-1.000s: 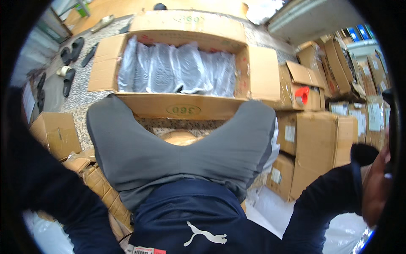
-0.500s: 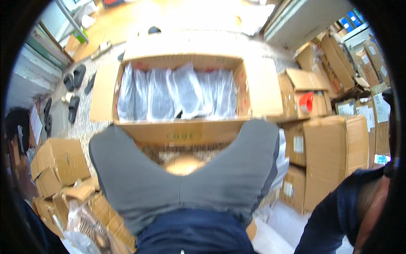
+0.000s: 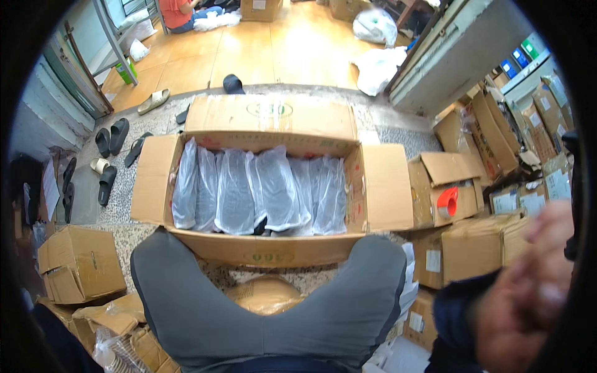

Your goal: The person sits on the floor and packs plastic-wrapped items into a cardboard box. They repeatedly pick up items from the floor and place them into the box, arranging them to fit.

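Observation:
My right hand (image 3: 525, 304) is raised at the right rim, smeared by motion, its fingers bent; whether it holds anything cannot be made out. At the lower left only a bit of dark sleeve shows, and my left hand is out of view. Before my knees stands an open cardboard box (image 3: 292, 250), its flaps folded outward. Packed side by side in it are several dark, flat items in frosted plastic bags (image 3: 273, 189). Neither hand is seen touching the box.
Stacked cartons (image 3: 472, 248) stand to my right, with a red tape dispenser (image 3: 447, 202) on one. Another carton (image 3: 84, 264) is at my left, near loose slippers (image 3: 115, 138). Beyond the doorway, a person in red (image 3: 178, 13) sits on the floor.
The view has tilted up, bringing more of the far room and the box's far flap into sight. My right hand has come into view at the right rim.

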A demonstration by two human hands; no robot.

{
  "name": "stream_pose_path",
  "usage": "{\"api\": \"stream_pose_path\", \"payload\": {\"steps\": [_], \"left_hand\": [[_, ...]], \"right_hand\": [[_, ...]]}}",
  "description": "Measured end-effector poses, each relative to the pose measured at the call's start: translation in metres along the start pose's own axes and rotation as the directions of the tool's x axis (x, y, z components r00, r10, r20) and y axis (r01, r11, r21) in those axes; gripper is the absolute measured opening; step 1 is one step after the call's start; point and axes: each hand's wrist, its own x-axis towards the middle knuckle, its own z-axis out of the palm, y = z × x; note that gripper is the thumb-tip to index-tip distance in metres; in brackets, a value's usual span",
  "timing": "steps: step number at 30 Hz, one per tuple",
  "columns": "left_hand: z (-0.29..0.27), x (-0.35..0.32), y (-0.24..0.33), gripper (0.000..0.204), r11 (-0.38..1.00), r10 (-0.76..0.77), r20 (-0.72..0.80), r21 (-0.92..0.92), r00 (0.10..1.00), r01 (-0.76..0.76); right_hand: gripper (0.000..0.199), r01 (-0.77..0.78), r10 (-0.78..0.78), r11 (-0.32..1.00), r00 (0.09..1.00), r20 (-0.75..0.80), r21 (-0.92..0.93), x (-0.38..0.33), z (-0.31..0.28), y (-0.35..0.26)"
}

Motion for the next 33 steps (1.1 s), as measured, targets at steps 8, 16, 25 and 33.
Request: {"api": "stream_pose_path", "payload": {"steps": [8,16,25,33], "left_hand": [[0.033,0.029,-0.066,0.025,0.891,-0.18,-0.258,-0.451,0.949,0.047],[0.104,-0.042,-0.218,0.022,0.559,-0.813,0.051,-0.206,0.58,0.803],[0.103,-0.025,-0.21,0.022,0.648,-0.723,0.127,-0.215,0.679,0.731],[0.103,-0.021,-0.205,0.024,0.589,-0.75,0.111,-0.338,0.652,0.734]], "right_hand": [[0.011,-0.875,0.846,0.483,0.472,0.247,0.017,-0.17,0.212,0.157],[0.079,-0.733,0.976,0.032,-0.124,0.179,-0.68,-0.242,0.39,0.164],[0.098,-0.734,0.944,-0.145,-0.305,0.13,-0.664,-0.215,0.407,0.169],[0.084,-0.668,0.963,-0.102,-0.253,0.096,-0.737,-0.228,0.411,0.171]]}}
